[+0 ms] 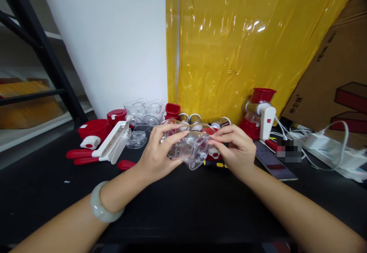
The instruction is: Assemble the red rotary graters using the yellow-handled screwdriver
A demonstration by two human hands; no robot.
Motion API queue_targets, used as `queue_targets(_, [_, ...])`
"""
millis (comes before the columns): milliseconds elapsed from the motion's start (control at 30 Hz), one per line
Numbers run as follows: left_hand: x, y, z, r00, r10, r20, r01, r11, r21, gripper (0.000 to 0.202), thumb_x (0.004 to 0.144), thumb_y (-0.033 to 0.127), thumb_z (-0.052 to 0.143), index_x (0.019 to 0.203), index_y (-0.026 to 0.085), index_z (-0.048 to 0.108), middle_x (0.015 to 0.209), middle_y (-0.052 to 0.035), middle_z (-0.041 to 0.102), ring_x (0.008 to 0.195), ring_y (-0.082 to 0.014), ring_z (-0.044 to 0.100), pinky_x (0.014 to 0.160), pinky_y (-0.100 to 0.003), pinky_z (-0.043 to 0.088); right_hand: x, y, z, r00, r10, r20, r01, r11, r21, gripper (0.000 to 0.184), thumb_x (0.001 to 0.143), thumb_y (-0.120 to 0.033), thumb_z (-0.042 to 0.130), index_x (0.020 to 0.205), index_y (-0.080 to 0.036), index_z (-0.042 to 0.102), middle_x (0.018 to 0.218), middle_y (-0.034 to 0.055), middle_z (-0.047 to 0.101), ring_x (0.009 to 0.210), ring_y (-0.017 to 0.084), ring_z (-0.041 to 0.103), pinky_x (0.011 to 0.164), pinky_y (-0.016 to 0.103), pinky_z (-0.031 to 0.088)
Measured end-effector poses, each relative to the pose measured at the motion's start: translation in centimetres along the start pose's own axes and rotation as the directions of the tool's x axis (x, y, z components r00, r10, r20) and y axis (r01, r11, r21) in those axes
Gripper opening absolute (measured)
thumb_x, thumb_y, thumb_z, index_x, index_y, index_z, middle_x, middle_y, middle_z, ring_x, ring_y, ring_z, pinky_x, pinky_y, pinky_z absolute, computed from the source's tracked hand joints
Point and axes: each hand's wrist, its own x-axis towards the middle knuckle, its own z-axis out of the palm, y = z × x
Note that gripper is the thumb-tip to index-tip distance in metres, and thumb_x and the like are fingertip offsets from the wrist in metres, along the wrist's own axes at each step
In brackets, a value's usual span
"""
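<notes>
Head view: hands [197,151] grip clear housing [190,150]; bare table [183,203] below.

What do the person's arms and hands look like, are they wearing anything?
Both arms are bare, with no sleeves showing and no gloves. The left wrist wears a smooth, chunky, pale grey-green bangle. The left hand and right hand show no rings or watch that I can make out.

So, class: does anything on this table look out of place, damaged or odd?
Nothing looks broken or spilled. Both hands, left hand and right hand, hold a clear plastic housing; red and white parts lie loosely scattered behind.
</notes>
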Motion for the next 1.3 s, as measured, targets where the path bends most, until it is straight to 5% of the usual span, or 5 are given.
queue_targets(533, [0.3,0.9,0.1,0.996,-0.082,0.039,0.087,0.984,-0.152,0.070,0.064,0.027,0.086,0.126,0.021,0.054,0.116,-0.0103,0.059,0.109,-0.0254,0.059,0.094,-0.043,0.052,-0.1,-0.1,0.2,0.998,0.049,-0.044,-0.049,0.999,-0.011,0.007,0.075,-0.023,0.081,0.076,-0.024,0.075,0.075,0.0020,0.071,0.069,0.017,0.067,0.063,0.035,0.058])
queue_targets(700, [0.4,1.0,0.0,0.989,-0.135,0.065,0.144,0.972,-0.184,0.070,0.062,0.035,0.088,0.122,0.020,0.055,0.110,-0.0094,0.060,0.101,-0.0243,0.061,0.088,-0.041,0.053,0.2,0.0,-0.1,0.999,0.034,0.010,-0.034,0.999,0.008,0.008,0.077,-0.020,0.079,0.083,-0.024,0.077,0.085,0.0045,0.074,0.078,0.019,0.070,0.072,0.038,0.059])
queue_targets(900, [0.5,0.8,0.1,0.972,-0.231,0.051,0.236,0.941,-0.243,0.069,0.059,0.046,0.089,0.114,0.021,0.057,0.104,-0.0067,0.061,0.095,-0.0228,0.062,0.079,-0.037,0.055,0.5,0.3,-1.0,0.997,0.007,0.077,-0.006,1.000,-0.009,0.025,0.092,-0.016,0.057,0.102,-0.024,0.078,0.099,0.0077,0.076,0.092,0.020,0.071,0.080,0.040,0.058])
queue_targets(1300, [0.5,1.0,0.2,0.929,-0.354,0.105,0.367,0.850,-0.377,0.060,0.062,0.046,0.086,0.109,0.020,0.061,0.098,-0.0061,0.062,0.086,-0.0204,0.064,0.067,-0.031,0.057,0.6,0.7,-1.5,0.971,-0.024,0.240,0.042,0.997,-0.067,0.033,0.095,-0.023,0.047,0.109,-0.027,0.076,0.117,0.0063,0.073,0.102,0.022,0.068,0.089,0.046,0.052])
